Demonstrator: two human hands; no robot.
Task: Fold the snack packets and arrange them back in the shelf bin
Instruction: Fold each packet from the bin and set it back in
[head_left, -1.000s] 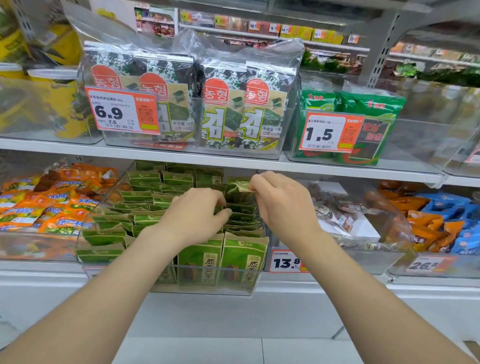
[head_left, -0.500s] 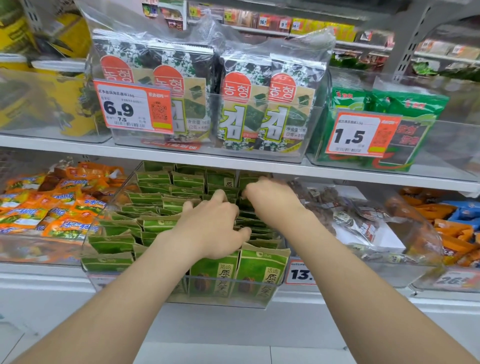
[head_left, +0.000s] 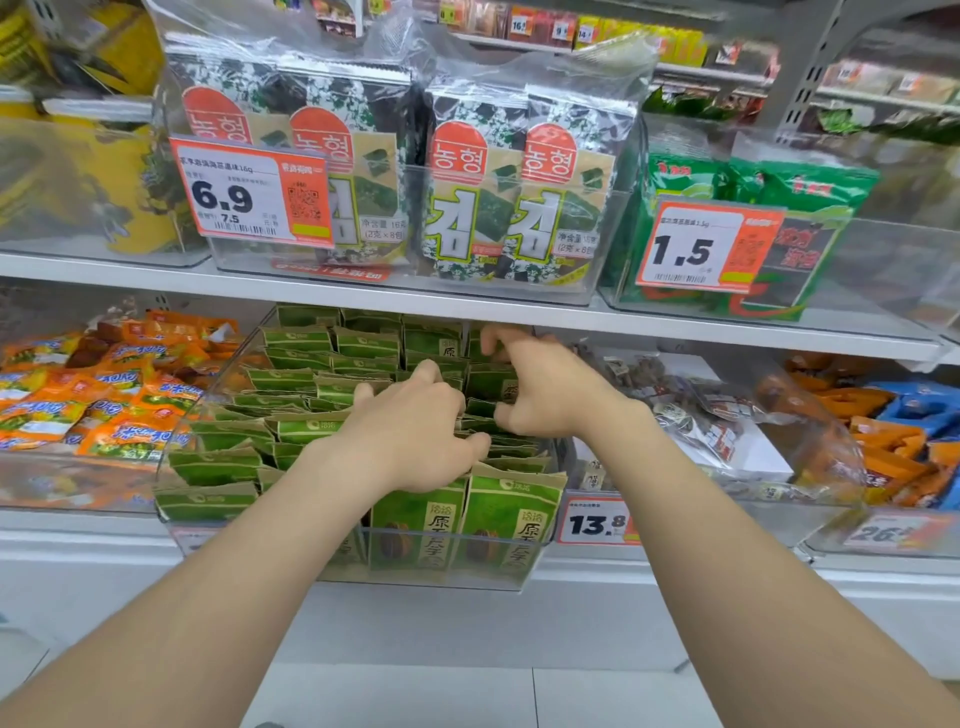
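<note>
Fingertips of the left hand (head_left: 410, 441) sink unseen among stacked packets (head_left: 306, 428), grip unclear; right hand (head_left: 545, 395) pinches a green packet (head_left: 485, 384)

One wide-angle view from the head, facing forward and slightly down, close to store shelves, bin (head_left: 467, 582) of packets (head_left: 498, 514) at centre, upper shelf (head_left: 363, 297) across the far top, floor (head_left: 415, 693) along the near edge

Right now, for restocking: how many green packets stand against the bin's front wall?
2: one green packet beside the left forearm, another right of it. The forearm may hide more.
</note>
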